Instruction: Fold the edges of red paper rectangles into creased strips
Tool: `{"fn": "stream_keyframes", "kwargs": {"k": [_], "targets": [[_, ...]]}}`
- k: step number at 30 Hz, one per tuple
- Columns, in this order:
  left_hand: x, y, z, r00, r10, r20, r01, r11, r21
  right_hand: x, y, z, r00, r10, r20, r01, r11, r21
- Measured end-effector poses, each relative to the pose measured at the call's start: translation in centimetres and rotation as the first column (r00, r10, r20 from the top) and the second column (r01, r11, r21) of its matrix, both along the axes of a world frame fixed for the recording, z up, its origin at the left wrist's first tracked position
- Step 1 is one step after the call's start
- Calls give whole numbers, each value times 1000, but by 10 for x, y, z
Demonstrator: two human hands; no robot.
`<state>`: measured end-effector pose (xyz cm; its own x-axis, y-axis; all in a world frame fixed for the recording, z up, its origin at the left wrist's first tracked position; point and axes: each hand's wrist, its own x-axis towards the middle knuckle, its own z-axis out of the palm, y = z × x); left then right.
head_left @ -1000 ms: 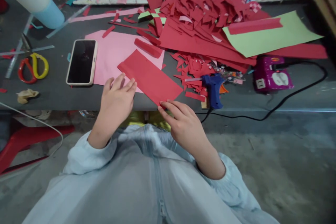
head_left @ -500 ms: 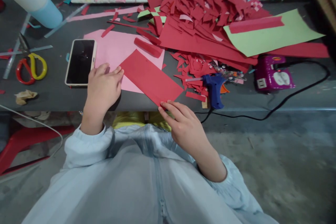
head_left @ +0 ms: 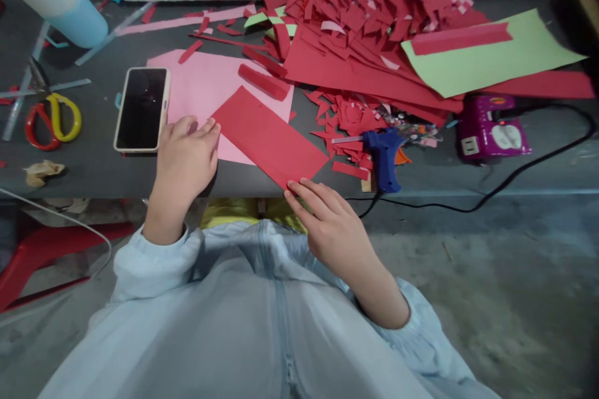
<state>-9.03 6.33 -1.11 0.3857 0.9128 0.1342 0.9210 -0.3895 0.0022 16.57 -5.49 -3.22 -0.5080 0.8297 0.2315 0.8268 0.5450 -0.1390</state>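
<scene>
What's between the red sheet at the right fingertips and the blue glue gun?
Red paper scraps and a short red strip, seen in the head view.

White-and-blue cylinder beyond left fingers cut off at top left, pink sheet partly hidden under them, small clutter beyond right fingers blurred

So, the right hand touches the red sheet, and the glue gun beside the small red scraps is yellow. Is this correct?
The glue gun is blue, not yellow, as the head view shows. It does lie beside small red scraps, and the right hand touches the red sheet.
</scene>
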Motion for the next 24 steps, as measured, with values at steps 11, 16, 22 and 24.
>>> {"fn": "stream_keyframes", "kwargs": {"k": [11, 16, 22, 24], "targets": [[2, -67, 3, 1000, -22, 10, 21, 998, 67, 24, 3, 8, 986, -150, 69, 148, 988, 35], [6, -89, 5, 1000, -26, 6, 25, 997, 77, 33, 10, 11, 975, -200, 101, 194, 979, 63], [14, -107, 8, 1000, -15, 5, 14, 996, 87, 28, 15, 20, 977, -208, 46, 202, 973, 113], [16, -111, 6, 1000, -1, 17, -1, 997, 76, 20, 19, 21, 977, -212, 5, 210, 971, 118]]}}
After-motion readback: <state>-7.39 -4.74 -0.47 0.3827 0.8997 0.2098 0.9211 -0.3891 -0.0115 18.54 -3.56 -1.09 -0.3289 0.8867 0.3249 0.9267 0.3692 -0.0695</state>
